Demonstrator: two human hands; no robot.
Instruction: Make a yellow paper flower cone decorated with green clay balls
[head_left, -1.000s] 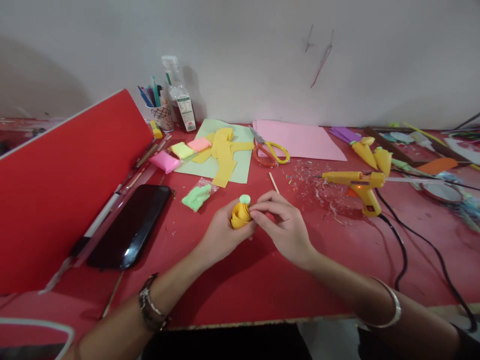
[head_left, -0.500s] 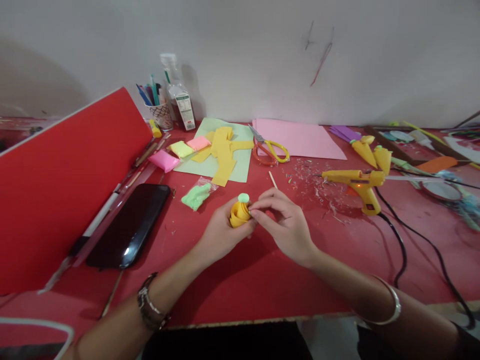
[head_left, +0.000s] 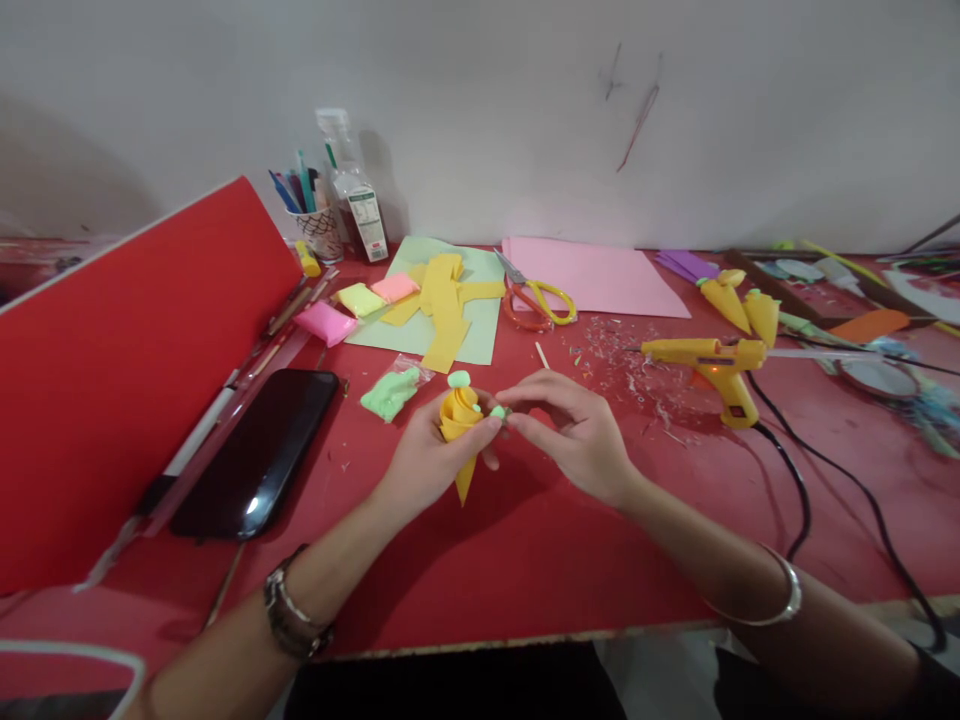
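Observation:
My left hand (head_left: 427,455) is closed round a rolled yellow paper cone (head_left: 460,420) with a small green clay ball (head_left: 458,379) on its top; the cone's tip points down toward me. My right hand (head_left: 574,430) sits just right of it, thumb and fingers pinched on a tiny green clay bit (head_left: 499,411) at the cone's edge. Both hands hover over the red table (head_left: 525,560). A bag of green clay (head_left: 390,391) lies just left of the hands.
A black phone (head_left: 259,460) and a propped red sheet (head_left: 127,370) are at left. Yellow strips on green paper (head_left: 442,305), scissors (head_left: 536,298), pink paper (head_left: 592,275), a pen cup (head_left: 319,225) and a bottle (head_left: 356,195) lie behind. A yellow glue gun (head_left: 712,365) with black cords stands right.
The cone has been tilted so its tip shows below my left hand, and the green ball on top moved left. My right fingers now pinch a small green bit.

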